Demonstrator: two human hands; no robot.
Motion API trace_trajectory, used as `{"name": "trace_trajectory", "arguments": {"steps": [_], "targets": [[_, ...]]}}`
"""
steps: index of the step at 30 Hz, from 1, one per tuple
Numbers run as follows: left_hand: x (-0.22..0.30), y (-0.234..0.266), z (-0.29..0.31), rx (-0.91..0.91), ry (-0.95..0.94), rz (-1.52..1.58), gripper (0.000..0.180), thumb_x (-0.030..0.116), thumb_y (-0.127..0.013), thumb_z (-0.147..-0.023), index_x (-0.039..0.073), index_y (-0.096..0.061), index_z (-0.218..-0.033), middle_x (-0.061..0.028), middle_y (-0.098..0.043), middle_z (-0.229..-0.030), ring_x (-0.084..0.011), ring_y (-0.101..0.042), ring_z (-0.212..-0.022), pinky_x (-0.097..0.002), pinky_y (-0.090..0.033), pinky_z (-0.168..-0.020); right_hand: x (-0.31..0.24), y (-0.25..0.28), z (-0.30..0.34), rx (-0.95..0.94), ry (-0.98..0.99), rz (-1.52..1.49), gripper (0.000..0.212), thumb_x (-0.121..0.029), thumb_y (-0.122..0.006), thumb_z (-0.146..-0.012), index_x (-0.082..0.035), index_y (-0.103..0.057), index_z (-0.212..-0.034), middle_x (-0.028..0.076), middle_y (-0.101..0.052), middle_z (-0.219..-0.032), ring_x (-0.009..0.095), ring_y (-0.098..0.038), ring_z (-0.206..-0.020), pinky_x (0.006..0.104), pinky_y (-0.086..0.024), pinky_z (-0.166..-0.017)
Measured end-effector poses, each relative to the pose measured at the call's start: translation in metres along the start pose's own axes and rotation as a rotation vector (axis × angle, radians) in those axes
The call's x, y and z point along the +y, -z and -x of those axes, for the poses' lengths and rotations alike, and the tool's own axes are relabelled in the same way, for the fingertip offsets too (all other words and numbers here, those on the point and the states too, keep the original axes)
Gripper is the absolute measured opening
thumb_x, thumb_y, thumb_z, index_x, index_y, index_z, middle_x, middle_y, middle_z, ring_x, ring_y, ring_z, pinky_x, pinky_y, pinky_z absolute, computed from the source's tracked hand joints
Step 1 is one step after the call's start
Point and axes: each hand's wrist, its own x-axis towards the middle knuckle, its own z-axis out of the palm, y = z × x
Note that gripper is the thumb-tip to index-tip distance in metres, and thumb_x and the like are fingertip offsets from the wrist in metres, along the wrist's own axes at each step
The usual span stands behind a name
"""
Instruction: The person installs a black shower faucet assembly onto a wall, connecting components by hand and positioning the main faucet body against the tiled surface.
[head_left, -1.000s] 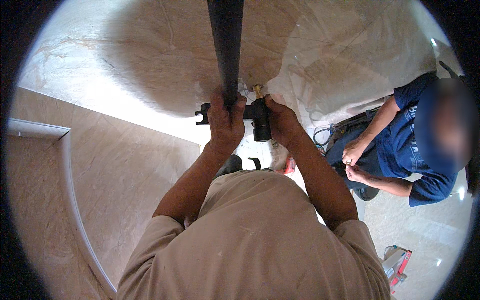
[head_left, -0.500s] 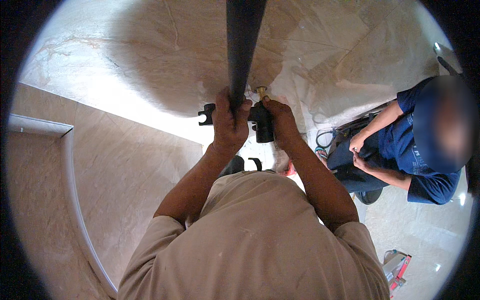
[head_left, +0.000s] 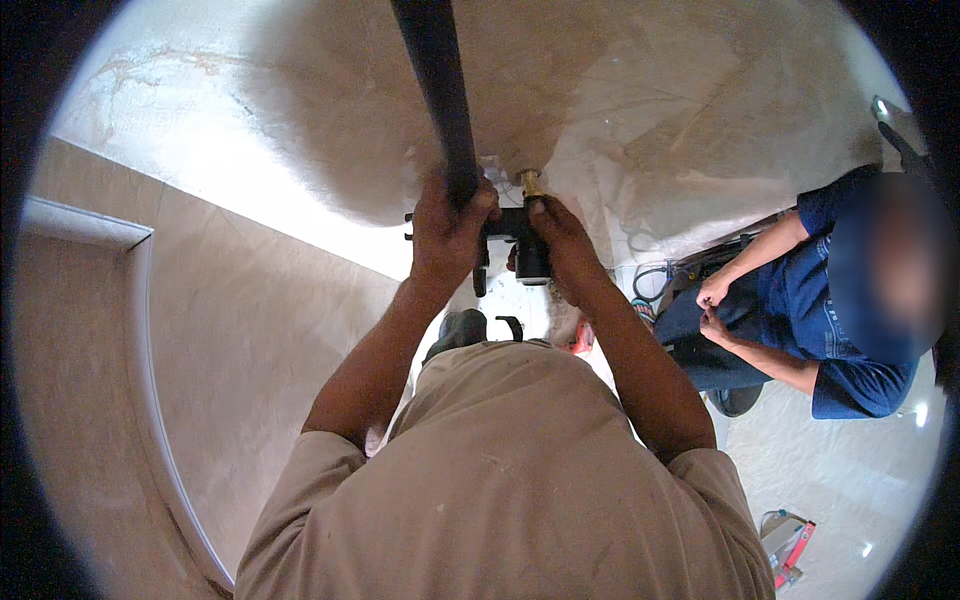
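Observation:
A matte black fixture, which looks like a shower mixer, is held up against the stone-tiled wall. From it a long black pipe rises and leans to the left at its top. My left hand is closed around the foot of the pipe. At the right end of the fixture, a black cylindrical part hangs down, and my right hand grips there. A brass fitting sticks out of the wall just above my right fingertips; whether it is joined to the fixture is hidden.
To the right a person in a blue shirt stands close, both hands together. A red-and-grey tool lies on the floor at lower right. Dark hoses are beside the wall. At left is a recess with a pale metal edge.
The pipe's upper part has swung left, and my left hand has shifted slightly left with it. The fixture has turned, so a slim black part now shows below my left hand.

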Motion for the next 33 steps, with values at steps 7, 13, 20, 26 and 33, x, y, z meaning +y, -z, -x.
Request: {"name": "trace_trajectory", "arguments": {"steps": [7, 13, 20, 26, 33], "targets": [[0.034, 0.033, -0.024, -0.334, 0.179, -0.056, 0.033, 0.027, -0.074, -0.096, -0.001, -0.065, -0.11, -0.0069, -0.07, -0.097, -0.0149, -0.065, -0.092, -0.0317, -0.052, -0.085, 0.009, 0.0, 0.0, 0.018, -0.005, -0.075, 0.052, -0.045, -0.05, -0.106, -0.004, -0.051, -0.139, 0.013, -0.067, -0.092, 0.022, -0.068, -0.065, 0.0368, -0.059, -0.056], [0.034, 0.03, -0.026, -0.382, 0.177, -0.045, 0.034, 0.028, -0.074, -0.095, 0.0, -0.066, -0.112, -0.0058, -0.07, -0.099, -0.0129, -0.062, -0.09, -0.0307, -0.05, -0.084, 0.01, -0.003, -0.01, 0.299, 0.15, 0.389, 0.055, -0.042, -0.059, -0.102, -0.002, -0.049, -0.14, 0.014, -0.064, -0.092, 0.023, -0.067, -0.082, 0.0369, -0.055, -0.073], [0.039, 0.026, -0.028, -0.427, 0.165, -0.053, 0.032, 0.024, -0.072, -0.098, -0.002, -0.065, -0.115, -0.0087, -0.071, -0.105, -0.0152, -0.065, -0.096, -0.0317, -0.052, -0.088, -0.102, -0.045, 0.027, 0.21, 0.923, 0.711, 0.047, -0.023, -0.073, -0.094, -0.002, -0.057, -0.133, 0.013, -0.066, -0.112, 0.025, -0.066, -0.103, 0.0382, -0.053, -0.087], [0.045, 0.025, -0.028, -0.346, 0.208, -0.026, 0.036, 0.023, -0.071, -0.098, -0.003, -0.064, -0.122, -0.0092, -0.073, -0.106, -0.0172, -0.067, -0.102, -0.0325, -0.053, -0.091, -0.188, -0.092, 0.028, 0.045, 1.119, 1.029, 0.04, -0.026, -0.079, -0.088, -0.006, -0.065, -0.12, 0.012, -0.073, -0.108, 0.027, -0.07, -0.104, 0.0405, -0.054, -0.09], [0.041, 0.064, -0.03, -0.328, 0.224, -0.091, 0.035, 0.028, -0.066, -0.1, -0.003, -0.07, -0.115, -0.01, -0.074, -0.103, -0.0144, -0.066, -0.095, -0.0321, -0.053, -0.088, -0.19, -0.109, 0.027, 0.197, 1.06, 1.227, 0.035, -0.024, -0.079, -0.089, -0.005, -0.066, -0.115, 0.012, -0.074, -0.099, 0.025, -0.072, -0.098, 0.0391, -0.053, -0.092]]}}
